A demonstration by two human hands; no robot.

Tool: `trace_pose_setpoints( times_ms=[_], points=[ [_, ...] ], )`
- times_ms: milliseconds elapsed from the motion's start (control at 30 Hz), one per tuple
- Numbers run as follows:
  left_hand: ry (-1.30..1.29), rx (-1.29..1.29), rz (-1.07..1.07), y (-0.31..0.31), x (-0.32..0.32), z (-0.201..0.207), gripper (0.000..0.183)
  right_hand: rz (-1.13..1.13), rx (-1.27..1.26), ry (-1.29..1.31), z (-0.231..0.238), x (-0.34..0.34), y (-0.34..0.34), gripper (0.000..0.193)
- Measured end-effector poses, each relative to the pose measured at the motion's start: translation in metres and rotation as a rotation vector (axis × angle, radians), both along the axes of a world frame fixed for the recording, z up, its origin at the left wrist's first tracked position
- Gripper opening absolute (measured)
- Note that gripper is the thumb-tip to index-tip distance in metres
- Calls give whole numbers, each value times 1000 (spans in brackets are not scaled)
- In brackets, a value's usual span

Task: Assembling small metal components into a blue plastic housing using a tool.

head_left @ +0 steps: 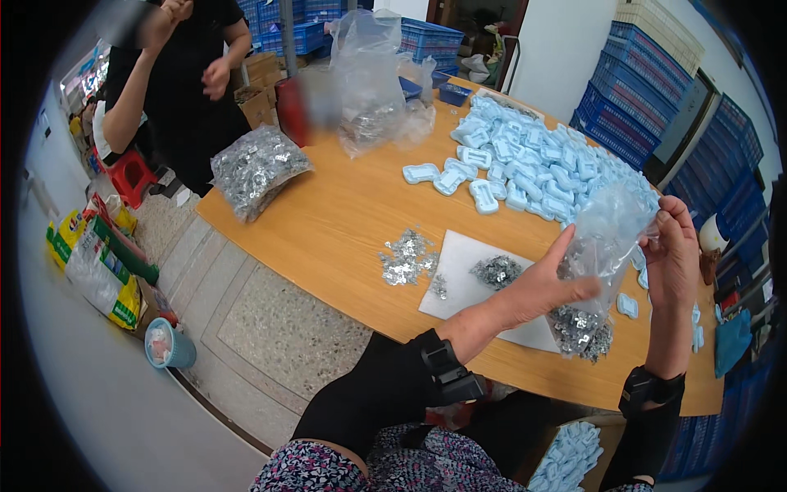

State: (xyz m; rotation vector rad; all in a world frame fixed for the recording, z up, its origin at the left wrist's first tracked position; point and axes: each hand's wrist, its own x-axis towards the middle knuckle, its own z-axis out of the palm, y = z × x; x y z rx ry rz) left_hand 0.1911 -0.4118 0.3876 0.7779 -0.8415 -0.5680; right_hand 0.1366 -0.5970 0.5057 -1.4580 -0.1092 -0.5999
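A clear plastic bag (607, 234) stands tilted at the right of the table with small silvery metal pieces (574, 324) at its bottom. My left hand (541, 289) grips the bag's near left side, its thumb lying across the front; the other fingers are partly hidden. At the bag's upper right edge, my right hand (677, 246) pinches the plastic. Beneath lies a white sheet (461, 283) bearing a dark heap of metal pieces (497, 271). More flat shiny metal pieces (407, 258) are spread on the bare wood to its left.
Many light blue plastic pieces (533, 164) cover the table's far right. A full bag of metal pieces (258, 168) sits at the far left corner, near a standing person (184, 90). Another clear bag (369, 82) stands at the back. Below the front edge is a box of blue pieces (567, 457).
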Motion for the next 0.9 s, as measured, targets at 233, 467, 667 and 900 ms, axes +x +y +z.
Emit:
trace_pose_setpoints(
  times_ms=[233,467,667,900],
  points=[
    [-450,416,678,12,-21,16,88,74,-50,12,-9,23,56,16],
    [-265,294,745,30,12,8,40,135,-121,-20,-6,49,98,15],
    [-210,305,873,59,66,7,37,88,-332,-86,-13,65,113,30],
    [-124,340,1058,107,157,11,44,-32,-507,43,-39,23,61,18]
  ],
)
